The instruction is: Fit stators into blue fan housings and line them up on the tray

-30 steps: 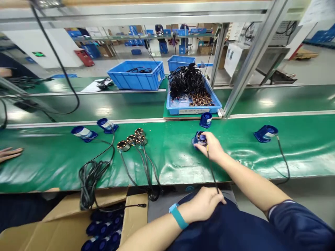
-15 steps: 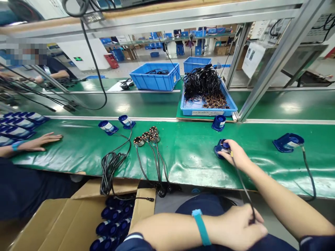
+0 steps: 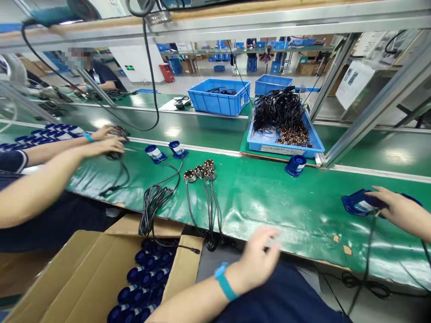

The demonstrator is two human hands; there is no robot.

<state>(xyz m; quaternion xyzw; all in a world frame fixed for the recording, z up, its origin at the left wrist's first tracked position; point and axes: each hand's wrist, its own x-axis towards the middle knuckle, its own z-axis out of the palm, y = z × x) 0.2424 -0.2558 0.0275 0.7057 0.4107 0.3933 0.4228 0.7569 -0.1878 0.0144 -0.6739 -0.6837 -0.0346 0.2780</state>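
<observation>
At the right end of the bench, my right hand [image 3: 400, 211] is closed on a blue plastic housing [image 3: 358, 204] with a pale label. A black cable [image 3: 368, 251] runs from it over the bench edge. Behind that hand, another blue housing [image 3: 412, 199] is partly covered. My left hand [image 3: 259, 260], with a teal wristband, is in front of the bench edge, slightly blurred, thumb and fingers apart and holding nothing I can see. Nearest to it are several copper-wound stators [image 3: 200, 171] with black cables. A single blue housing [image 3: 296, 165] stands below the tray.
A blue tray [image 3: 286, 150] of cabled stators and a blue bin [image 3: 218, 101] stand behind. Two cabled blue housings [image 3: 155, 153] and a cable coil [image 3: 155, 206] lie left. A cardboard box [image 3: 84, 269] holds blue housings. A co-worker's hands [image 3: 107, 141] hold a dark cabled part.
My right hand has carried the blue housing to the right, beside the other one. My left hand has let go of the cable and moved left. The co-worker's hands now hold a part.
</observation>
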